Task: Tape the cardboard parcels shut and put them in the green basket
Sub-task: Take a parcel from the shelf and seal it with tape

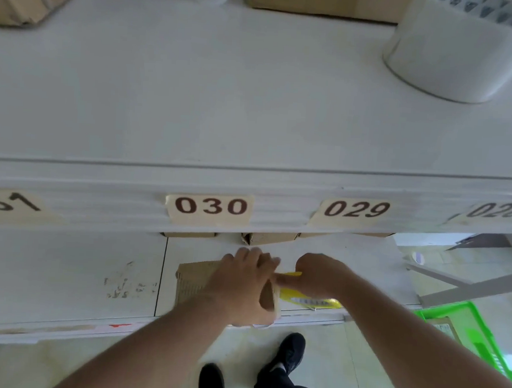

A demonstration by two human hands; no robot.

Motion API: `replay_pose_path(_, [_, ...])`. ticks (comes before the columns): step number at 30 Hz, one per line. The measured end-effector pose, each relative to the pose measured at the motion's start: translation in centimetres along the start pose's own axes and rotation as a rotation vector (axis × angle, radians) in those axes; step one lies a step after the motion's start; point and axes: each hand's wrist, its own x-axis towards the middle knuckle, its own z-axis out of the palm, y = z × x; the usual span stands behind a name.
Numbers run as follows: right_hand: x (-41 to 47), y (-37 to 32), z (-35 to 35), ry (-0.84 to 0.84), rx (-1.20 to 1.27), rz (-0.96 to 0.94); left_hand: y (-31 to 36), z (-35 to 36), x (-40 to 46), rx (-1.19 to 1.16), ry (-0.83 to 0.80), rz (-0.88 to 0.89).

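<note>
Both hands — perhaps taping — parcel [195,282].

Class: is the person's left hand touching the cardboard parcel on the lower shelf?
Touching. The head view shows the left hand lying directly on the cardboard parcel, with no gap.

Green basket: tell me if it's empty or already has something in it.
Not empty. The green basket, on the floor at the right, holds at least one flat cardboard parcel; the frame cuts off the rest.
</note>
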Motion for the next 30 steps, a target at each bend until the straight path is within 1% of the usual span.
replay_pose_path(3, [-2.9, -1.1, -5.1, 0.061, 0.154, -0.108, -3.2, -2.5, -2.6, -0.326, 0.201, 0.021])
replay_pose_path(4, [-4.0, -1.9, -6.6, 0.052, 0.217, -0.126, -4.3, -2.7, -3.6, -0.456, 0.233, 0.018])
replay_pose_path(6, [-5.5, -4.6, -8.3, -0.002, 0.267, -0.174, -6.2, -2.1, -5.7, -0.703, 0.221, -0.011])
replay_pose_path(7, [-5.6, -6.3, -8.3, 0.001, 0.236, -0.206, -7.0, -1.4, -6.7, -0.784, 0.196, -0.034])
replay_pose_path(9, [-5.2, -9.8, -7.5, 0.038, 0.168, -0.262, -8.0, -0.3, -8.5, -0.866, 0.145, -0.101])
replay_pose_path(13, [-5.1, -14.3, -6.2, 0.109, 0.107, -0.369, -9.4, 1.3, -11.4, -0.872, 0.119, -0.228])
replay_pose_path(17, [-5.4, -16.0, -6.3, 0.107, 0.065, -0.403, -10.2, 2.3, -12.1, -0.88, 0.086, -0.307])
replay_pose_path(20, [-5.3, -13.2, -7.5, 0.131, -0.102, -0.368, -10.4, 2.1, -12.1, -0.868, 0.076, -0.317])
replay_pose_path(23, [-4.6, -8.4, -8.0, 0.156, -0.3, -0.254, -10.5, 2.0, -12.3, -0.889, 0.068, -0.323])
replay_pose_path(24, [-4.3, -7.3, -7.6, 0.151, -0.314, -0.224, -10.5, 2.0, -12.3, -0.893, 0.068, -0.324])
replay_pose_path(26, [-3.5, -6.0, -6.5, 0.152, -0.246, -0.192, -10.7, 2.1, -12.3, -0.897, 0.065, -0.328])
replay_pose_path(30, [-2.6, -5.1, -4.6, 0.184, -0.166, -0.167, -11.0, 2.2, -12.4, -0.893, 0.055, -0.335])
